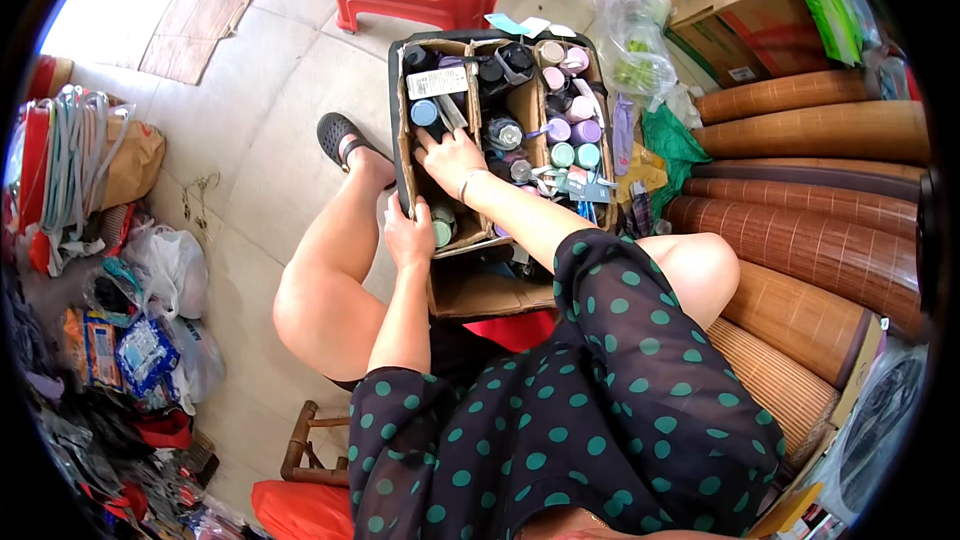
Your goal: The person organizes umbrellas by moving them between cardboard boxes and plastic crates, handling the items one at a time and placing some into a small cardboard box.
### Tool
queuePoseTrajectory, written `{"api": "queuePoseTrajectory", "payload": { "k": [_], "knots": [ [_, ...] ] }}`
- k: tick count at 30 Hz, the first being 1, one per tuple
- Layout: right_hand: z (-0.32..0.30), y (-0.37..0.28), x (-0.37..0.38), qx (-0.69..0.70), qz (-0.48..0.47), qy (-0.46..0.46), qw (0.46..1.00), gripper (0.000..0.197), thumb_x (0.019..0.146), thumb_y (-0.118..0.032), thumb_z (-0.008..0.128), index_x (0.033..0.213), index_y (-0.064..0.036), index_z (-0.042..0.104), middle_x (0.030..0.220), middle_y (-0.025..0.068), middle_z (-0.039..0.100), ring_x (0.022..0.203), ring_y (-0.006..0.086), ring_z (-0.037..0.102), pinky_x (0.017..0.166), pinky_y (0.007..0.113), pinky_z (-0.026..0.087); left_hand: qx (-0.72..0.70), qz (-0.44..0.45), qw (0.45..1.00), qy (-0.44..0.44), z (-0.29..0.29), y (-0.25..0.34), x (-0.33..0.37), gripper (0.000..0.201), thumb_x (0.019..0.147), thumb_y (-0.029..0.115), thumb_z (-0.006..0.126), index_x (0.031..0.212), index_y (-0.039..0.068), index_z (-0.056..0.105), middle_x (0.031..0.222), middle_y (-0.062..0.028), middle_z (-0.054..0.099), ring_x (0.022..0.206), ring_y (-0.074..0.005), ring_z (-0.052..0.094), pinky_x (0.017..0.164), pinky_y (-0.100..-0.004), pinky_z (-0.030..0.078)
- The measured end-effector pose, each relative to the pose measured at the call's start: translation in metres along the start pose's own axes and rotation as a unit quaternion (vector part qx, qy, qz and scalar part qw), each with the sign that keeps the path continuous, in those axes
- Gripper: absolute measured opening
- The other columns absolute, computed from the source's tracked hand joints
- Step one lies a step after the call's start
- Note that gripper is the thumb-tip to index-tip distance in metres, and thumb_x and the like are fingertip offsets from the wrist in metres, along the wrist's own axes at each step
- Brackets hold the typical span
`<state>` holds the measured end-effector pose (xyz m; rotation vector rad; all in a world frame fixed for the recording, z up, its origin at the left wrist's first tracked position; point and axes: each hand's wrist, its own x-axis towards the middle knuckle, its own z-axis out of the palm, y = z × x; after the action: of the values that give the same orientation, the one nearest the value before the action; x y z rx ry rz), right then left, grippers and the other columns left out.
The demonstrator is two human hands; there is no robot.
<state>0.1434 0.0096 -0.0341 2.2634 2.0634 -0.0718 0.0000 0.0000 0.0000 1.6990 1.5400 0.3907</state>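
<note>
A dark-rimmed box with cardboard dividers stands in front of me, filled with capped bottles. My left hand is closed around the box's left rim near its front corner. Over the left compartment my right hand reaches in with its fingers stretched and apart; whatever lies under the fingertips is hidden. Just beyond those fingers is a blue-capped bottle, close to a white label. A green-capped bottle sits beside my left hand. Purple-capped bottles and mint-capped bottles fill the right compartment.
A red plastic stool stands beyond the box. Rolled bamboo mats and a cardboard carton line the right side. Plastic bags and packaged goods are heaped at left. A bamboo frame is near my left leg.
</note>
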Motion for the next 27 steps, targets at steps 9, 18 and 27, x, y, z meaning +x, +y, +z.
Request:
{"api": "queuePoseTrajectory", "payload": {
  "k": [9, 18, 27],
  "knots": [
    [-0.082, 0.036, -0.028, 0.327, 0.001, 0.177, 0.928, 0.05, 0.064, -0.031, 0.077, 0.105, -0.0094, 0.058, 0.105, 0.0077, 0.062, 0.092, 0.028, 0.061, 0.079, 0.036, 0.051, 0.0, 0.012, 1.0, 0.023, 0.003, -0.004, -0.002, 0.042, 0.084, 0.03, 0.057, 0.117, 0.006, 0.053, 0.099, -0.0251, 0.061, 0.091, -0.043, 0.058, 0.08, -0.0476, 0.045],
    [-0.237, 0.125, -0.106, 0.567, 0.124, 0.328, 0.745, 0.038, 0.07, -0.015, 0.074, 0.103, -0.0045, 0.058, 0.085, 0.0016, 0.065, 0.075, 0.0076, 0.06, 0.069, 0.024, 0.05, -0.02, 0.002, 1.0, 0.006, 0.004, -0.002, -0.001, 0.043, 0.083, 0.028, 0.057, 0.115, -0.001, 0.054, 0.095, -0.0253, 0.063, 0.089, -0.0413, 0.06, 0.079, -0.0445, 0.046],
    [-0.156, 0.152, -0.093, 0.535, 0.214, 0.327, 0.749, 0.035, 0.072, -0.023, 0.073, 0.096, -0.0035, 0.058, 0.078, 0.0025, 0.06, 0.07, 0.0106, 0.054, 0.065, 0.027, 0.047, -0.031, -0.005, 0.999, 0.002, 0.01, -0.004, 0.001, 0.045, 0.083, 0.03, 0.057, 0.116, 0.0, 0.054, 0.095, -0.0256, 0.064, 0.09, -0.0418, 0.061, 0.08, -0.0443, 0.046]
  ]
}}
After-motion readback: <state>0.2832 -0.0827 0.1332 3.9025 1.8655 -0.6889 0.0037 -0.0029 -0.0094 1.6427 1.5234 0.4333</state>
